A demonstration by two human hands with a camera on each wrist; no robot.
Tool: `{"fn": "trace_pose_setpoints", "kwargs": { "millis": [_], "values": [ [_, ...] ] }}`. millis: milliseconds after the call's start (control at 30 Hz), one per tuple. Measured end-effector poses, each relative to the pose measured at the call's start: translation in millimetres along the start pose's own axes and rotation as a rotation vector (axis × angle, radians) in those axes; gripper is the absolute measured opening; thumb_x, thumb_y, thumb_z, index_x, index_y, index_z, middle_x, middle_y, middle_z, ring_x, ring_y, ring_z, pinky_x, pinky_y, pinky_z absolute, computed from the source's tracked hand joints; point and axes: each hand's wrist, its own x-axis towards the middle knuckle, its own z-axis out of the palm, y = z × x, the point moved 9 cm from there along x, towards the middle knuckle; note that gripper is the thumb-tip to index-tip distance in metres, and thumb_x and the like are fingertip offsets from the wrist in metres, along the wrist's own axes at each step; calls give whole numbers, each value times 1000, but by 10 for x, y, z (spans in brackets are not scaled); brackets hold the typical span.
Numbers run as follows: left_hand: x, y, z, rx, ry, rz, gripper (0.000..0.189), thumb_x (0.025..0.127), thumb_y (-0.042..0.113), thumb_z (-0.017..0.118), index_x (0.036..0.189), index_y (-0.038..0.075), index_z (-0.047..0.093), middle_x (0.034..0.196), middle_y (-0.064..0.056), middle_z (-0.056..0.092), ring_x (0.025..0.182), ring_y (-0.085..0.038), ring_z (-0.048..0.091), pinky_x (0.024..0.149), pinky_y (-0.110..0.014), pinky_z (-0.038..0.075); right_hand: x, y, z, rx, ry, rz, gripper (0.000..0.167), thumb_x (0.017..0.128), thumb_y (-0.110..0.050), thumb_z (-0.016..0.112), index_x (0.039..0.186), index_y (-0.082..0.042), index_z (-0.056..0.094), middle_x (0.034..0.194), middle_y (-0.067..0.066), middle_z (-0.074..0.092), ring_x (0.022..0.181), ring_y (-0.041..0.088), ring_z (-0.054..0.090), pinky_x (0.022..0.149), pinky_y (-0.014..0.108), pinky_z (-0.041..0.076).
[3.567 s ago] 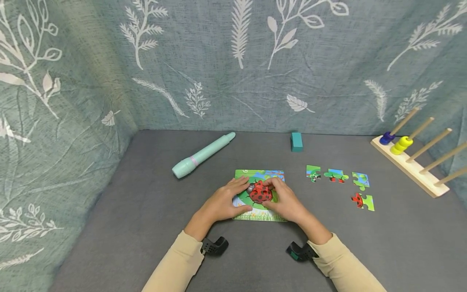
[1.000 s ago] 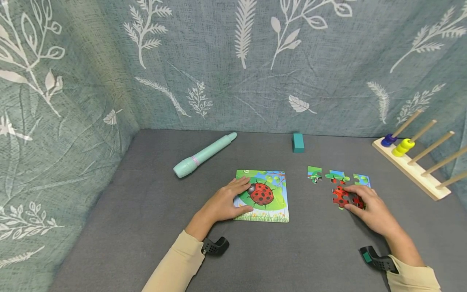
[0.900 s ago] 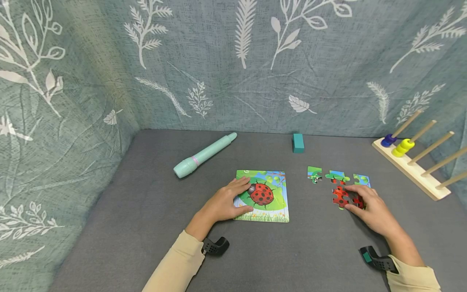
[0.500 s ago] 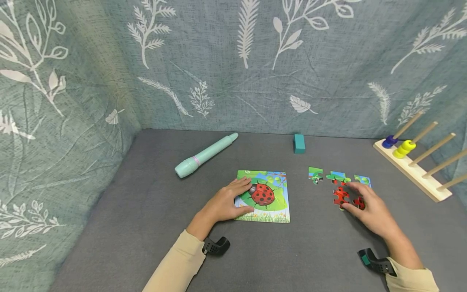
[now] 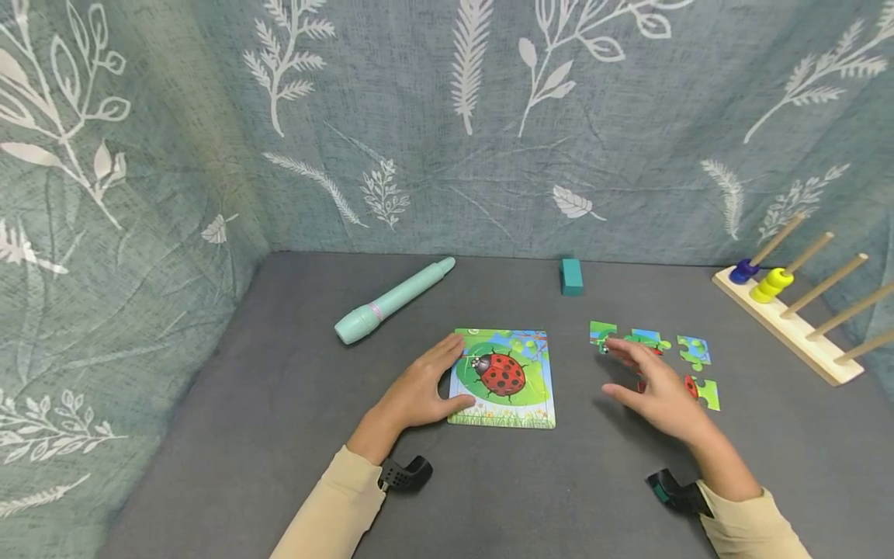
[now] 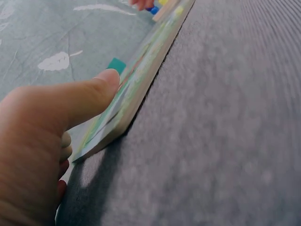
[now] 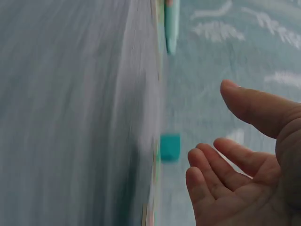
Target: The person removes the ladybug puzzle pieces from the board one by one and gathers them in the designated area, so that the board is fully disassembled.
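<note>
A ladybug jigsaw puzzle (image 5: 503,376) lies flat in its board in the middle of the table. My left hand (image 5: 415,392) is at its left side, thumb at the lower left corner and fingers along the upper left edge. In the left wrist view, the thumb of my left hand (image 6: 56,106) overlaps the rim of the puzzle board (image 6: 136,92). My right hand (image 5: 660,396) hovers over the loose pieces, fingers spread from the thumb and holding nothing. Among them are a green piece (image 5: 603,331), a blue-green piece (image 5: 694,351) and a red-green piece (image 5: 708,393); others are partly hidden.
A mint-green tapered stick (image 5: 394,301) with a wider end lies behind the puzzle on the left. A teal block (image 5: 571,277) stands near the back curtain. At the far right is a wooden peg stand (image 5: 789,322) with blue and yellow beads.
My right hand carried red pieces from the puzzle to the loose group, let them go, then lifted and moved left. My left hand has shifted slightly left, uncovering more of the puzzle.
</note>
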Motion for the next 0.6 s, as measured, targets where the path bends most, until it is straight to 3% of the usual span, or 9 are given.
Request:
{"fn": "trace_pose_setpoints", "kwargs": {
  "millis": [167,233,400,600],
  "values": [
    [-22,-6,5,58,-13,-6,86,86,57,60,144,-2,36,152,-17,32,141,-31,30,113,-49,34,173,-235,349,60,-91,-36,62,84,-15,73,138,-1,44,135,17,50,121,35,51,101,45,44],
    [-20,-9,17,74,-26,-13,85,85,51,63,144,-2,36,152,-17,31,141,-31,30,114,-48,33,240,-343,499,85,-119,-62,61,85,-14,72,137,0,44,134,18,51,121,35,52,102,48,44],
    [-11,-8,19,89,-43,-23,84,83,45,66,145,-2,35,153,-18,30,142,-30,29,118,-43,27,420,-594,830,150,-179,-92,58,86,-14,71,135,1,46,132,18,52,118,35,54,101,52,46],
    [-10,0,0,93,-48,-24,84,84,45,67,144,-3,35,152,-18,31,142,-28,29,119,-43,26,618,-732,1157,129,-257,-56,56,86,-20,71,133,2,49,126,15,55,105,25,58,87,39,53]
  ]
}}
